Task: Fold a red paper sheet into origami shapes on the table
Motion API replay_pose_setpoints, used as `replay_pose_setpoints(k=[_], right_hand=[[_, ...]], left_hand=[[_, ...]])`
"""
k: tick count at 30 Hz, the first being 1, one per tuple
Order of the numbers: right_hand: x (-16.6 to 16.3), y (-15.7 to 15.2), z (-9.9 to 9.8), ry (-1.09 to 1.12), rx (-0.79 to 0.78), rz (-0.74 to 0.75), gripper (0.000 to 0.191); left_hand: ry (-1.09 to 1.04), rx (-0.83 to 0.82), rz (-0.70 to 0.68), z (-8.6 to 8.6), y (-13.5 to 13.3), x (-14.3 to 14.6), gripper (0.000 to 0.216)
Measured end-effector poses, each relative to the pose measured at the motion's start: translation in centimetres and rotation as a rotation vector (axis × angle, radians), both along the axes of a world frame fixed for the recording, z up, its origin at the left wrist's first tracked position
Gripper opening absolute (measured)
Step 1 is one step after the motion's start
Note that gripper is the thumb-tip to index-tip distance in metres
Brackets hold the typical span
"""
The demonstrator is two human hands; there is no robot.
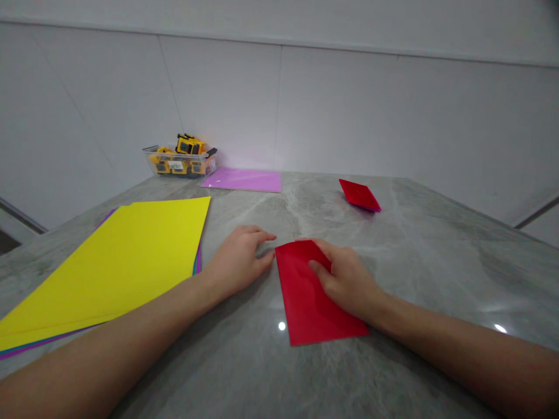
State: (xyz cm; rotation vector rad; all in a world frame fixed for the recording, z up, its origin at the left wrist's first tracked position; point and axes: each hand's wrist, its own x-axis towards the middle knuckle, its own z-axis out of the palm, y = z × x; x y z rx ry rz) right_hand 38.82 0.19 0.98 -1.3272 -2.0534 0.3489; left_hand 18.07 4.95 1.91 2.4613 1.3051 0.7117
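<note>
My right hand (347,276) grips a red sheet of paper (305,305) by its upper right part, thumb on top and fingers behind. The paper looks folded, and its top edge bows up a little. Just left of its upper left corner is my left hand (242,256), with thumb and fingers apart and nothing between them. Its fingertips come very close to the paper's edge; whether they touch it I cannot tell. Beside my left forearm lies a stack of large sheets, the top one yellow (131,256), with teal and purple edges showing below.
A small red folded paper (360,195) lies at the back right, partly raised off the grey marbled table (437,262). Against the back wall are a flat pink-purple sheet (247,180) and a clear plastic bin (209,164) of yellow toy construction vehicles (190,145).
</note>
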Motion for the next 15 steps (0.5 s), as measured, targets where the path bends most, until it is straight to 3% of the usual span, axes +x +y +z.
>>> replay_pose_setpoints(k=[4,15], right_hand=[[0.0,0.2,-0.2,-0.03,-0.047,-0.026,0.034],[-0.4,-0.2,-0.8,-0.079,0.151,0.19,0.054]], left_hand=[[0.211,0.101,-0.15,-0.2,-0.1,-0.4,0.029],[0.323,0.126,-0.204,0.0,-1.2,0.6,0.04]])
